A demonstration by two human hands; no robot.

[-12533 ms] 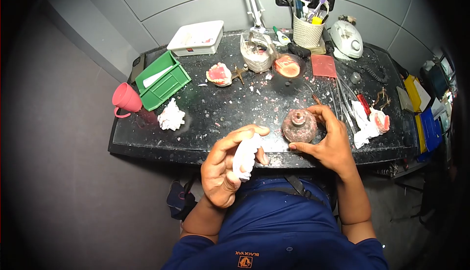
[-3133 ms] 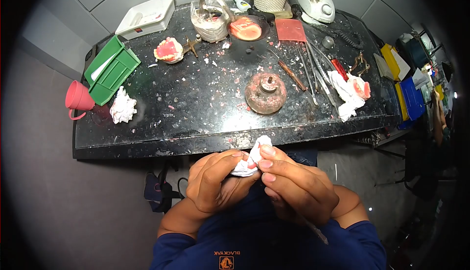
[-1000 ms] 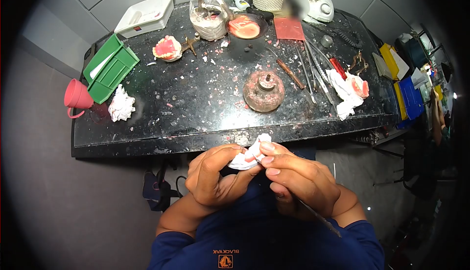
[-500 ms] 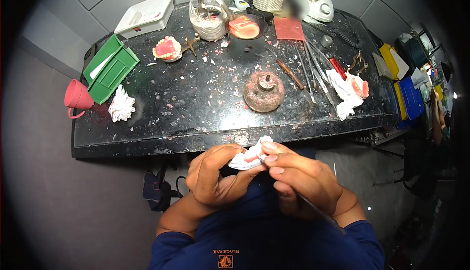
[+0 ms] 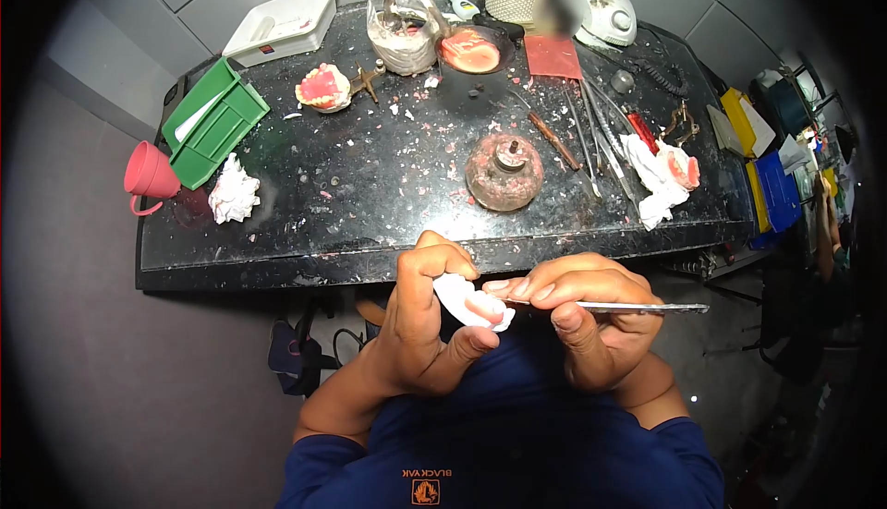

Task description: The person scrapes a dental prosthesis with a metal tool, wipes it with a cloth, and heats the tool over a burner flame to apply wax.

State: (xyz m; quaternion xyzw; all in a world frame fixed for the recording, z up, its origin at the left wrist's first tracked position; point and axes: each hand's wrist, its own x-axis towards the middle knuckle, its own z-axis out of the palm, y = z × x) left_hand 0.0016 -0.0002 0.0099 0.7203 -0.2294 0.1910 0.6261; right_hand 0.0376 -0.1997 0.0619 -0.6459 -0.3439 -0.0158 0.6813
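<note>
My left hand (image 5: pixel 418 320) grips a white plaster dental model (image 5: pixel 453 295) between thumb and fingers, above my lap just off the table's front edge. Pink wax (image 5: pixel 484 305) covers part of the model, on the side facing my right hand. Pinched in my right hand (image 5: pixel 605 301) is a slim metal wax carver (image 5: pixel 642 308), lying nearly level. Its handle points out to the right, and the working end comes right up to the model, partly covered by my fingertips.
On the scrap-strewn black table (image 5: pixel 370 204) stand a glass spirit burner (image 5: pixel 504 176), a wax-filled dish (image 5: pixel 471 51) and a toothed model (image 5: pixel 323 89). Metal tools (image 5: pixel 591 139) lie right, beside crumpled tissue (image 5: pixel 658 199). A green tray (image 5: pixel 217 126) and pink cup (image 5: pixel 151 169) are left.
Both hands have turned. The model is tilted more upright in my left hand, and the carver has swung from pointing down toward my body to lying nearly level.
</note>
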